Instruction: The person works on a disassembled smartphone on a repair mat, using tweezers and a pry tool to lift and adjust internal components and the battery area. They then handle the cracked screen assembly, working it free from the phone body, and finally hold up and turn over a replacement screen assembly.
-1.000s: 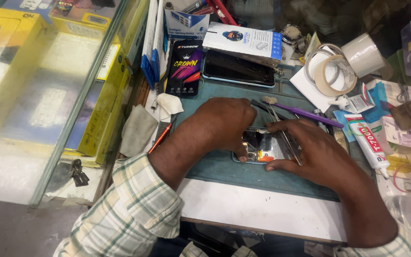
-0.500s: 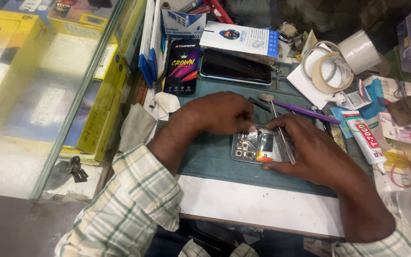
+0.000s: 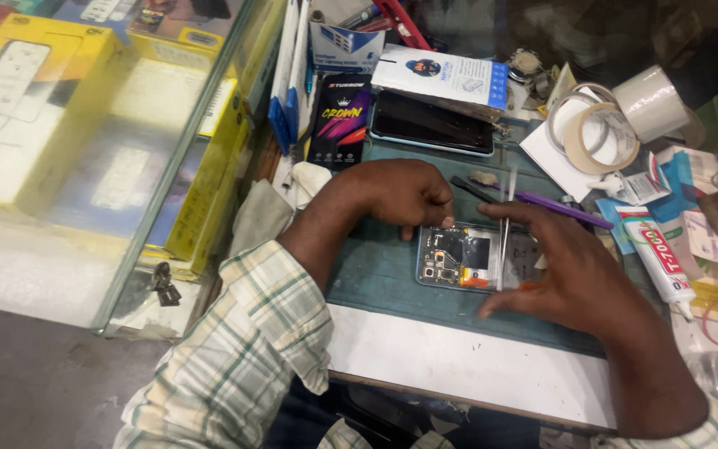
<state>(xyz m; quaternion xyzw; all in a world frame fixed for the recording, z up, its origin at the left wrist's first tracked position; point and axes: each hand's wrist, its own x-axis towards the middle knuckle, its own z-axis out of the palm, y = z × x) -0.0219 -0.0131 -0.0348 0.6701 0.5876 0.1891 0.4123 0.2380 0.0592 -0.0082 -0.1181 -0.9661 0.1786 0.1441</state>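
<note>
Two hands bracket one opened phone (image 3: 463, 258), which lies flat on the green work mat (image 3: 384, 274) with its back cover off and its circuit boards exposed. Its long axis runs left to right across the person's front, roughly level with the near edge of the mat.

The left hand (image 3: 396, 195) is curled nearly closed, knuckles up, at the phone's upper left corner; its fingertips touch or almost touch that edge, and whether they pinch anything cannot be told.

The right hand (image 3: 575, 270) lies over the phone's right end, fingers spread and arched. It holds metal tweezers (image 3: 504, 233) upright to slightly tilted, their lower tips reaching the middle of the board.

Judged by contact, the right hand is the working one and the nearer to the board's centre; the left sits at the corner as a brace.

Behind the phone lie a purple-handled tool (image 3: 563, 209), rolls of tape (image 3: 596, 133) and a glue tube (image 3: 658, 258), all apart from the hands.
</note>
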